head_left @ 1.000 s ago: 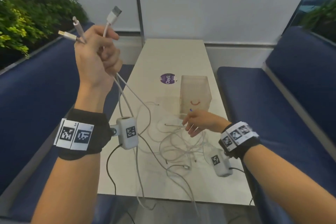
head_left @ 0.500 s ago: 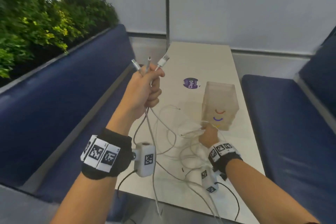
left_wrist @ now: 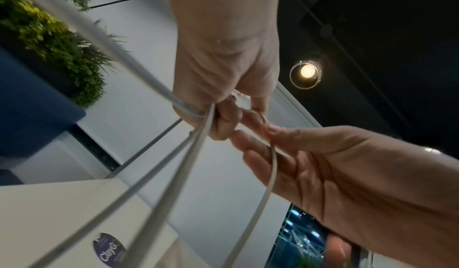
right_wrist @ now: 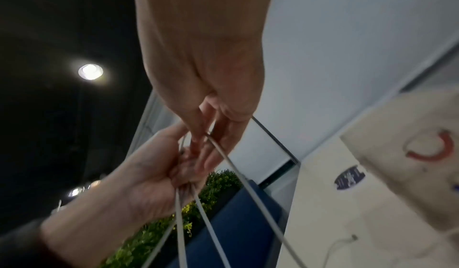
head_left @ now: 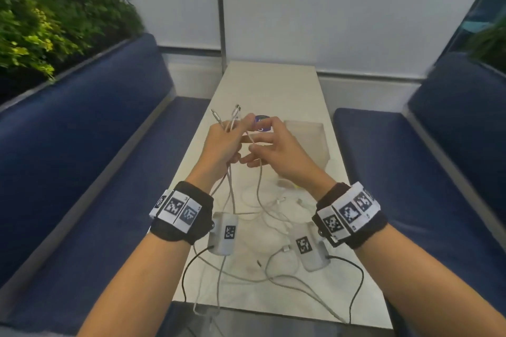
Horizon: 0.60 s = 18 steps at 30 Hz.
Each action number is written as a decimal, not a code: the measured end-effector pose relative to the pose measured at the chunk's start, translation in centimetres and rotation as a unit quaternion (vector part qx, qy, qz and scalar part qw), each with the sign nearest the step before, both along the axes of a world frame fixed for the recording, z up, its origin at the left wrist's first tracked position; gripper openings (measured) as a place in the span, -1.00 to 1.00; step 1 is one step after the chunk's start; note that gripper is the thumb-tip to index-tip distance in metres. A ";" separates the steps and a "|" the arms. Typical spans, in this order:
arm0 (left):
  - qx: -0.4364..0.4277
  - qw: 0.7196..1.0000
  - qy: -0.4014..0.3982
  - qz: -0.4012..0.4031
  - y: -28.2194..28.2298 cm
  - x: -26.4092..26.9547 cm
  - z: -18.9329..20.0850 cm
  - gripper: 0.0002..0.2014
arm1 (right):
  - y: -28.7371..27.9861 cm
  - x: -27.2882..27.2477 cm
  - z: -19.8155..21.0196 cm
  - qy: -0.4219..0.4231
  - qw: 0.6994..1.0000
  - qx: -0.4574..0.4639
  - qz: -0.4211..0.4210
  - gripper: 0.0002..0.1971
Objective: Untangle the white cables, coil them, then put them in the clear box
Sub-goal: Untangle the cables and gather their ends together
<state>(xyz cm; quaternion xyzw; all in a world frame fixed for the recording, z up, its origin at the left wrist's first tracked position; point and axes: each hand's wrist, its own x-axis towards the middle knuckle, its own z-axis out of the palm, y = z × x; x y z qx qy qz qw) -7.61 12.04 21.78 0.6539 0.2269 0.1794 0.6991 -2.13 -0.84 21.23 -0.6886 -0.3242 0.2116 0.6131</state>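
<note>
My left hand (head_left: 231, 142) is held up over the table, fingers curled round several white cables (left_wrist: 196, 135), whose plug ends (head_left: 236, 111) stick up above its knuckles. My right hand (head_left: 253, 149) meets it from the right and pinches one white cable (right_wrist: 218, 148) just beside the left fingers. That cable hangs down in a loop across the right fingers (left_wrist: 258, 166). The rest of the cables lie in a loose tangle (head_left: 269, 209) on the white table (head_left: 273, 82) below both wrists. The clear box (head_left: 312, 142) stands just behind my right hand, partly hidden by it.
A purple round sticker (head_left: 262, 121) shows on the table behind my fingers. Blue benches (head_left: 90, 150) run along both sides of the narrow table, with green plants (head_left: 46, 24) behind the left one. Some cable ends hang over the table's near edge (head_left: 208, 312).
My left hand has come down from high on the left to just above the table. My right hand has lifted off the tangle by the box and taken a cable beside the left fingers.
</note>
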 end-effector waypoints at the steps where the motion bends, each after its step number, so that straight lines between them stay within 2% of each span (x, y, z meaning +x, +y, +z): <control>1: 0.004 1.000 -0.024 0.007 0.1 0.2 0.1 -0.68 | -0.2 -0.1 0.2 -0.009 1.000 0.006 -0.006 -0.73; 3: 0.006 0.997 -0.077 0.024 0.4 0.4 0.5 -0.61 | -1.0 -0.1 0.5 0.004 0.999 0.029 -0.024 -0.71; 5: -0.016 0.990 -0.128 0.056 0.8 0.4 1.5 -0.58 | -2.3 0.4 0.6 -0.011 1.000 -0.002 -0.018 -0.64; 7: -0.035 0.979 -0.172 0.100 1.5 -0.1 3.2 -0.58 | -3.9 0.8 0.6 -0.075 0.991 -0.110 0.027 -0.77; 8: -0.036 0.972 -0.193 0.126 2.1 -0.4 4.0 -0.58 | -5.0 1.2 0.7 -0.113 0.976 -0.177 0.051 -0.80; 9: -0.036 0.964 -0.214 0.153 2.9 -0.8 4.7 -0.59 | -6.1 1.6 0.8 -0.147 0.959 -0.236 0.056 -0.69; 11: -0.043 0.944 -0.254 0.205 5.0 -1.5 6.0 -0.61 | -8.2 2.9 0.9 -0.181 0.938 -0.296 0.004 -0.48; 13: -0.056 0.926 -0.282 0.246 7.0 -2.2 6.7 -0.61 | -10.3 4.3 0.9 -0.182 0.931 -0.309 -0.070 -0.38; 16: -0.067 0.914 -0.291 0.276 8.7 -3.0 7.2 -0.62 | -12.6 5.9 0.4 -0.217 0.901 -0.329 -0.179 -0.42; 18: -0.056 0.916 -0.289 0.272 8.7 -3.2 7.1 -0.61 | -13.4 6.4 0.3 -0.245 0.889 -0.301 -0.244 -0.51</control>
